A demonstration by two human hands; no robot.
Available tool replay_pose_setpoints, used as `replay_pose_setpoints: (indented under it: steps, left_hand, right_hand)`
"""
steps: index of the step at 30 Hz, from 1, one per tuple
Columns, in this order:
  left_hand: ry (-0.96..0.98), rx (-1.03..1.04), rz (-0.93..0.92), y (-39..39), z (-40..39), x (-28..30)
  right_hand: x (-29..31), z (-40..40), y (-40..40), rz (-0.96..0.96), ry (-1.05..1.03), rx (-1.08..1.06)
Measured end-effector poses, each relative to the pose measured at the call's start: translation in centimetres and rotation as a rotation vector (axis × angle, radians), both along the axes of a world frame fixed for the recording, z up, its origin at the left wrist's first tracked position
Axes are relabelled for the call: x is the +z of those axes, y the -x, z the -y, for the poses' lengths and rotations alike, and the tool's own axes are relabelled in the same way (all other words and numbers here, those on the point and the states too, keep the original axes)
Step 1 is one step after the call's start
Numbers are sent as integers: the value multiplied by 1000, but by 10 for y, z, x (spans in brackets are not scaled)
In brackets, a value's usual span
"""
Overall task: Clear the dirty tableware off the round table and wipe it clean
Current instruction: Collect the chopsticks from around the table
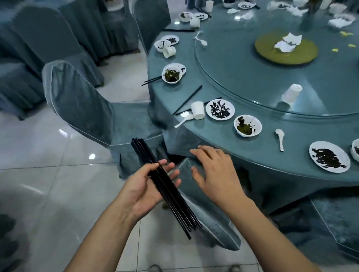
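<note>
Step in hand: collecting chopsticks, as I read it. My left hand (150, 187) grips a bundle of long black chopsticks (165, 187) near its middle, thumb over the top, ends fanning toward the floor. My right hand (216, 176) holds nothing, fingers spread and relaxed, hovering just off the near edge of the round teal-clothed surface (264, 158). Nothing wiped yet; clearing far from done. Still on the surface: a loose pair of black chopsticks (189, 98) at the left edge beside a tipped white cup (198, 110), another black chopstick pair (152, 80) poking from under a white bowl of dark leftovers (171, 74) farther off, a white plastic spoon (281, 139), a smeared white plate (220, 109) and more dirty plates to the right. Next move: right hand reaches left and far for the loose pair, pinches both sticks together, adds them to the bundle. Left hand must keep the fan from slipping.
</note>
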State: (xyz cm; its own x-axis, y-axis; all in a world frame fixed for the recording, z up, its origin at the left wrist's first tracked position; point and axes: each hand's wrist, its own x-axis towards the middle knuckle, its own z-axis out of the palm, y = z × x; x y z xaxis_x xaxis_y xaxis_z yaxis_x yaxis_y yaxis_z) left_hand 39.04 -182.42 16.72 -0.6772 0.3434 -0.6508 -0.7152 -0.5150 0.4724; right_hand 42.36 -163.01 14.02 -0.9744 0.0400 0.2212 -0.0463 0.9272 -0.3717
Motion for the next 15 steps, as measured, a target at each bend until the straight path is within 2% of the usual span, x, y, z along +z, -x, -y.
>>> replay_pose_setpoints:
  steps: [7, 15]
  left_hand:
    - [-24, -105, 20, 38, 72, 2]
    - [29, -189, 36, 121, 86, -9]
  right_hand:
    - [-12, 68, 26, 53, 10, -110]
    - [-27, 81, 90, 94, -1, -201]
